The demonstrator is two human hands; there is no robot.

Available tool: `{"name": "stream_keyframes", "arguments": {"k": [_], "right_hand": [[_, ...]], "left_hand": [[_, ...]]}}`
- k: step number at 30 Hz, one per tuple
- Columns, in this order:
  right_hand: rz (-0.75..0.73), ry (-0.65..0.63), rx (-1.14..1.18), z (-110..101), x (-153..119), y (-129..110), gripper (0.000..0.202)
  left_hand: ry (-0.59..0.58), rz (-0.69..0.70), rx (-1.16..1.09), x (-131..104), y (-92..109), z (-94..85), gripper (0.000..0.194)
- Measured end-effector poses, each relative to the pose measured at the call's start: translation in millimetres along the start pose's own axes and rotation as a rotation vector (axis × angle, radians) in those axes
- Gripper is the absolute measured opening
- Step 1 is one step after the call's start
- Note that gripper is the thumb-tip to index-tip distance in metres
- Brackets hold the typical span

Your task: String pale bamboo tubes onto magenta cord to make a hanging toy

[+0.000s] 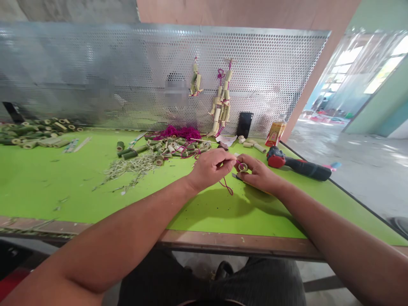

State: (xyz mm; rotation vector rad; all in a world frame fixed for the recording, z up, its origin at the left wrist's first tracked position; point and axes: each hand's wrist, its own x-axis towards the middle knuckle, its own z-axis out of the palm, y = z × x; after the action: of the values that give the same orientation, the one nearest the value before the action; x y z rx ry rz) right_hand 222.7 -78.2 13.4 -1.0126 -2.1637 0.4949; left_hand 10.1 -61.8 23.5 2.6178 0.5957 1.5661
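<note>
My right hand [259,173] is closed around a short bamboo tube [243,167], whose open end faces me. Purple string shows at the tube's mouth. Close beside it, my left hand [210,169] pinches with thumb and forefinger, apparently on the string running to the tube. A loop of purple cord [228,187] hangs below the left hand over the green table. Under my right fingers a small blade [236,176] sticks out, with a bit of yellow below the palm. Whether that hand grips it or it lies on the table, I cannot tell.
Cut bamboo pieces [137,151], shavings [130,168] and a purple string heap [180,132] lie left of my hands. More bamboo [32,134] is piled far left. Strung bamboo figures [219,104] hang behind. A cordless tool [299,165], bottle [276,131] and phone [245,124] stand rightward.
</note>
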Motion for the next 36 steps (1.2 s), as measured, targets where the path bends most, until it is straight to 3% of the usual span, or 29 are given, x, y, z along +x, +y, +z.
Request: {"name": "stream_keyframes", "arguments": {"k": [6, 11, 16, 22, 33, 36], "right_hand": [[0.012, -0.020, 0.041, 1, 0, -2, 0.017], [0.078, -0.021, 0.061, 2, 1, -7, 0.017], [0.101, -0.010, 0.060, 4, 3, -4, 0.022], [0.122, 0.030, 0.141, 7, 4, 0, 0.018], [0.141, 0.022, 0.225, 12, 4, 8, 0.027], [0.145, 0.024, 0.236, 13, 4, 10, 0.027]], "left_hand": [[0.000, 0.158, 0.130, -2, -5, 1.6, 0.018], [-0.130, 0.237, 0.215, -4, -9, -0.2, 0.021], [-0.237, 0.150, 0.146, -5, -11, 3.0, 0.024], [-0.268, -0.022, 0.058, -4, -15, 6.7, 0.016], [-0.146, 0.075, -0.055, -1, -29, 8.3, 0.022], [-0.145, 0.037, -0.068, 0, -28, 8.6, 0.020]]}}
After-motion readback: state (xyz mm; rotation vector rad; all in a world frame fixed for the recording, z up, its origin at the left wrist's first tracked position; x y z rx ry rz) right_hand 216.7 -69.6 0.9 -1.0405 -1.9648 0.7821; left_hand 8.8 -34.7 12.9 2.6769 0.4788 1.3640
